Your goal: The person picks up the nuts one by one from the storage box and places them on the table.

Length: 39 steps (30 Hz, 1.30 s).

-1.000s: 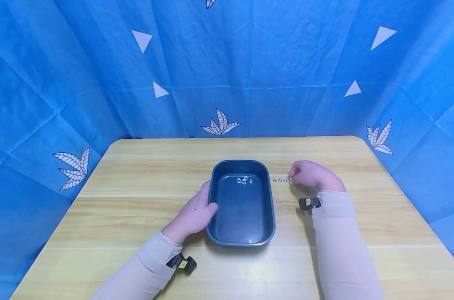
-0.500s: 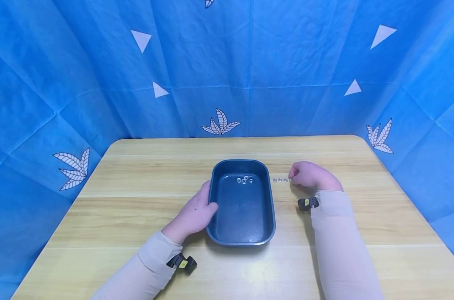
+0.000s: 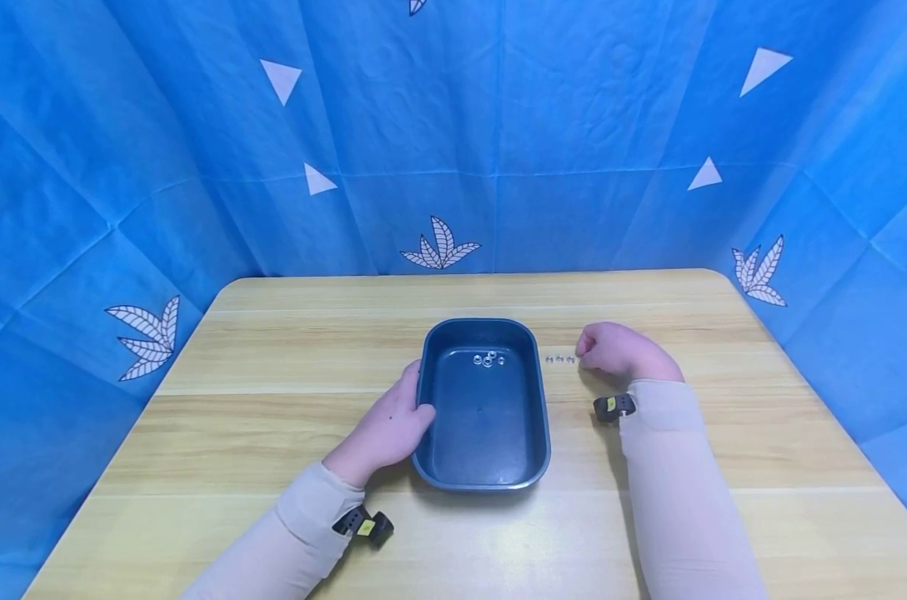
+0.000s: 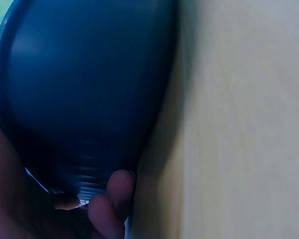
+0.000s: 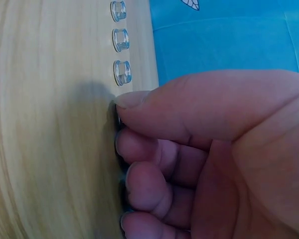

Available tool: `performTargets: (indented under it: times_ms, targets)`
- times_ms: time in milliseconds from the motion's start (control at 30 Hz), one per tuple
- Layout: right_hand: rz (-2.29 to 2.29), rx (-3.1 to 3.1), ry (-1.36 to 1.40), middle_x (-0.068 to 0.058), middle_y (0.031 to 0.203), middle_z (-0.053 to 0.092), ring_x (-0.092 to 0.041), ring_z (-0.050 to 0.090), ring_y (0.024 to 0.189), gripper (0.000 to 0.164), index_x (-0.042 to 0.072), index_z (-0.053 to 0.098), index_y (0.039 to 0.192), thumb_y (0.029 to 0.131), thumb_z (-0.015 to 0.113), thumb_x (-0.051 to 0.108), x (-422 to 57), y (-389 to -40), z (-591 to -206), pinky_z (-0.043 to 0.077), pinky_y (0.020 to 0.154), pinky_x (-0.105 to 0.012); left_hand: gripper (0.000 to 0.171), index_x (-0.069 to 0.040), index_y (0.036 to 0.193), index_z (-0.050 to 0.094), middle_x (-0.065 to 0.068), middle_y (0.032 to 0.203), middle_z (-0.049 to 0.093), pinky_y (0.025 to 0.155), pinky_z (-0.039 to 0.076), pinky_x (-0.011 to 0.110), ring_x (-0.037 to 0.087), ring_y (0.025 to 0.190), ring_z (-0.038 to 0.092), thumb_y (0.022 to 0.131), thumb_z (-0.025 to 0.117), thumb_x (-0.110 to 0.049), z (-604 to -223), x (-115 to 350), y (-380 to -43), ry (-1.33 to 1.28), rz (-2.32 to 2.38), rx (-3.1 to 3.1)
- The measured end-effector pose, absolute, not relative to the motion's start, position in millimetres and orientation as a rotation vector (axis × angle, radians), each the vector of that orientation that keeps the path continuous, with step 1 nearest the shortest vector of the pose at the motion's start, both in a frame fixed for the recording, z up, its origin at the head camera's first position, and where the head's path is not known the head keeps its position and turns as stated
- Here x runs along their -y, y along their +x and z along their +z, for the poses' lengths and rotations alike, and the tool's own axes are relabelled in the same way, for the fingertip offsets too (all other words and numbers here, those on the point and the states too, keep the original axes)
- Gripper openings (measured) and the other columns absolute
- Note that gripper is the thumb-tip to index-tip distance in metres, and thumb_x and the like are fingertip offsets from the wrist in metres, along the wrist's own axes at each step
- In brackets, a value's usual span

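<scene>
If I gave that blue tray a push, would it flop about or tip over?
The tray is probably stiff: its side shows no obvious bend where the left hand grips it. Tipping seems unlikely, given its broad, flat floor. The small clear pieces inside might slide, since that floor looks smooth.

Tray (image 3: 479,433) on tbl (image 3: 311,333), 4 nuts (image 3: 487,362) in far end; 3 nuts (image 3: 560,360) just R.

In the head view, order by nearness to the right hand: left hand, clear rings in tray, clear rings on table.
1. Clear table rings: just to its left.
2. Clear tray rings: farther left, inside the tray.
3. Left hand: gripping the left wall.
</scene>
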State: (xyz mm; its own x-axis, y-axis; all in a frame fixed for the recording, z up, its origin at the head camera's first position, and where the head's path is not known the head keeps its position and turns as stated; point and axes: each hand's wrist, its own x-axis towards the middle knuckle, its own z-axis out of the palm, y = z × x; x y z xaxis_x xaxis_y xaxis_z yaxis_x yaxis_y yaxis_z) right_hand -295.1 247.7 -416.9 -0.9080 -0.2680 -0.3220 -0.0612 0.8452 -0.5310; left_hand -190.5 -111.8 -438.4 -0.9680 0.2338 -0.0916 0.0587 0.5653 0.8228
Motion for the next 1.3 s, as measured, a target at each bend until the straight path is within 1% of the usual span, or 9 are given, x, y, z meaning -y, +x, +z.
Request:
performTargets:
  times_ms: [200,367,533,800,967,1067,1167,1300]
  targets:
    - [-0.734,-2.635,-0.251,-0.009,0.101,0.061,-0.031,0.052,0.1,0.009,0.01,0.064,0.099,0.091,0.061,0.014,-246.8,-295.2,-417.1,0.043,0.085,-0.047,0.069,-0.017,0.162,0.019,0.003,0.16,0.036,0.109,0.039,0.057,0.027,0.142,0.04,0.099,0.046,-0.015,-438.0,112.3,-190.6,0.241,1.354,-2.606]
    - [-0.737,-2.64,-0.255,-0.009,0.098,0.06,-0.031,0.052,0.099,0.008,0.01,0.064,0.097,0.093,0.061,0.016,-247.2,-296.5,-419.0,0.043,0.084,-0.046,0.069,-0.018,0.162,0.019,0.003,0.16,0.036,0.108,0.039,0.058,0.027,0.142,0.04,0.099,0.047,-0.015,-437.6,111.9,-191.0,0.235,1.352,-2.602]
    - [-0.746,-2.633,-0.257,-0.009,0.098,0.06,-0.031,0.052,0.098,0.009,0.01,0.064,0.098,0.093,0.062,0.017,-248.5,-297.3,-420.2,0.043,0.083,-0.045,0.069,-0.017,0.162,0.019,0.003,0.16,0.037,0.108,0.04,0.058,0.027,0.141,0.041,0.099,0.046,-0.015,-438.0,111.9,-191.2,0.239,1.357,-2.597]
    - [-0.768,-2.637,-0.264,-0.008,0.093,0.06,-0.028,0.054,0.09,0.01,0.01,0.063,0.099,0.096,0.062,0.02,-249.4,-299.1,-414.3,0.045,0.074,-0.04,0.069,-0.016,0.162,0.018,0.004,0.16,0.037,0.106,0.041,0.058,0.028,0.141,0.042,0.099,0.046,-0.014,-439.8,112.0,-192.3,0.253,1.364,-2.605]
    - [-0.794,-2.635,-0.29,-0.008,0.085,0.058,-0.026,0.052,0.081,0.013,0.008,0.061,0.095,0.098,0.059,0.021,-248.5,-298.7,-409.0,0.044,0.068,-0.037,0.069,-0.016,0.162,0.017,0.004,0.16,0.036,0.106,0.041,0.058,0.029,0.141,0.042,0.099,0.045,-0.014,-439.4,112.0,-192.4,0.251,1.365,-2.601]
    - [-0.797,-2.65,-0.313,-0.007,0.084,0.057,-0.026,0.051,0.078,0.015,0.007,0.062,0.096,0.098,0.058,0.021,-247.0,-297.4,-406.1,0.042,0.065,-0.037,0.069,-0.016,0.162,0.018,0.004,0.16,0.037,0.106,0.041,0.058,0.028,0.141,0.042,0.099,0.046,-0.014,-439.6,112.0,-192.4,0.249,1.366,-2.601]
    - [-0.793,-2.664,-0.331,-0.007,0.085,0.057,-0.026,0.052,0.081,0.016,0.006,0.063,0.099,0.098,0.058,0.021,-245.0,-295.7,-402.7,0.043,0.066,-0.037,0.069,-0.016,0.162,0.019,0.004,0.16,0.037,0.106,0.041,0.058,0.028,0.141,0.042,0.099,0.046,-0.014,-439.8,112.0,-192.3,0.251,1.367,-2.603]
    - [-0.769,-2.694,-0.364,-0.006,0.09,0.06,-0.026,0.054,0.087,0.018,0.007,0.064,0.099,0.097,0.056,0.023,-241.9,-293.1,-397.3,0.044,0.072,-0.039,0.069,-0.017,0.162,0.019,0.003,0.16,0.037,0.107,0.041,0.058,0.028,0.141,0.041,0.099,0.046,-0.014,-440.4,112.0,-192.3,0.243,1.363,-2.604]
